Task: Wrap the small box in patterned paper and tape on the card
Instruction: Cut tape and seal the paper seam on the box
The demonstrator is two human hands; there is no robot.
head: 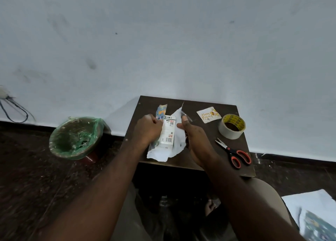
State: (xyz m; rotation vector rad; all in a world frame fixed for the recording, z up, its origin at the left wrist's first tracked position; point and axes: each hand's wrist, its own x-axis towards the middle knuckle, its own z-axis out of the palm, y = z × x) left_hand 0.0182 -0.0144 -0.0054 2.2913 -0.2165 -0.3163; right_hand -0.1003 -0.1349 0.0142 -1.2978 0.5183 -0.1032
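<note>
Far left, dark cables (15,111) hang from the wall down to the floor. Next to them on the floor is a round bin (75,137) lined with a green plastic bag, standing just left of the small dark desk (209,131).

The left hand (148,129) is over the left part of the desk. Its grip is curled tight round the left flap of the patterned paper (161,111) and holds it up against the left side of the small box (168,131). The box is white, with printed labels and a barcode on its upper face. It lies lengthwise on the paper's white underside, near the middle of the desk.

The right hand (192,137) is just right of the box. Its grip pinches the raised right flap of the paper between thumb and forefinger. Something thin and clear shows at the thumb tip, but I cannot tell what it is.

Further right, a "Happy Birthday" card (208,115) lies flat near the back of the desk. Beside it is a roll of tape (231,126) with a yellow core. Orange-handled scissors (233,153), blades slightly apart, lie near the front right corner. At the far lower right, loose paper sheets (312,213) lie on the floor.
</note>
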